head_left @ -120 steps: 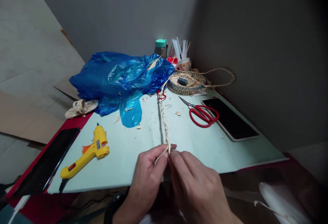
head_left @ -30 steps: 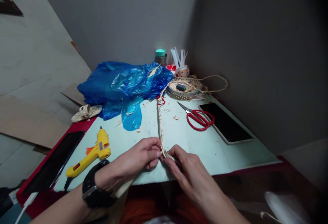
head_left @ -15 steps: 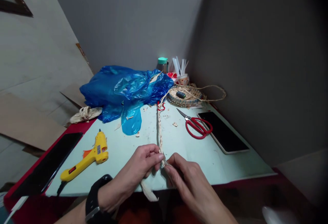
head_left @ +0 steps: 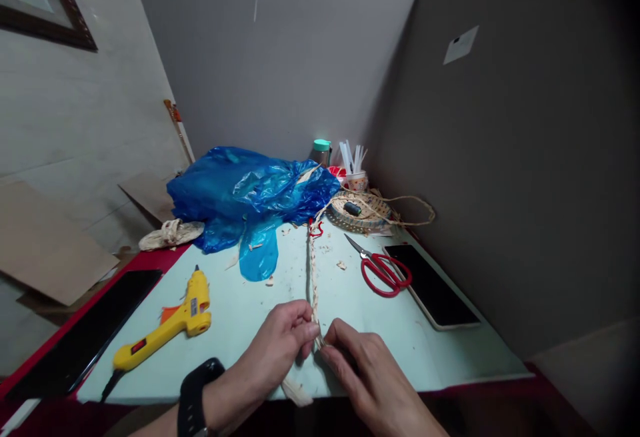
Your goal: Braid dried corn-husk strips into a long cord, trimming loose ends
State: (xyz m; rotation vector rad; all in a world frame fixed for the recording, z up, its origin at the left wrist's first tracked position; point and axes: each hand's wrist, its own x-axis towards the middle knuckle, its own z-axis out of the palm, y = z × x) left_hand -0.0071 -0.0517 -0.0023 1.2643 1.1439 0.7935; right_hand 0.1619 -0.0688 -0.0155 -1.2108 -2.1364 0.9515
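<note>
A pale braided cord (head_left: 313, 270) runs down the middle of the table toward me, with a bit of red string (head_left: 316, 228) at its far end. My left hand (head_left: 293, 336) pinches the near end of the braid between thumb and fingers. Close beside it, my right hand (head_left: 357, 360) is closed on the strands just below, its fingertips almost touching the left thumb. A loose pale strip (head_left: 297, 392) hangs below my left hand at the table's front edge. Fingers partly hide the end of the braid.
Left lie a yellow glue gun (head_left: 187, 314) and a black tablet (head_left: 95, 320). Red-handled scissors (head_left: 385, 276) and a phone (head_left: 433, 287) lie right. Behind are a blue plastic bag (head_left: 230, 190), a woven coil (head_left: 363, 214) with a dark spool (head_left: 353, 208), a cup of white sticks (head_left: 357, 180) and a bottle (head_left: 321, 152).
The view has tilted up, so everything sits lower and a shelf shows at the top. Both hands keep their hold on the braid, with hardly any shift against the table.
</note>
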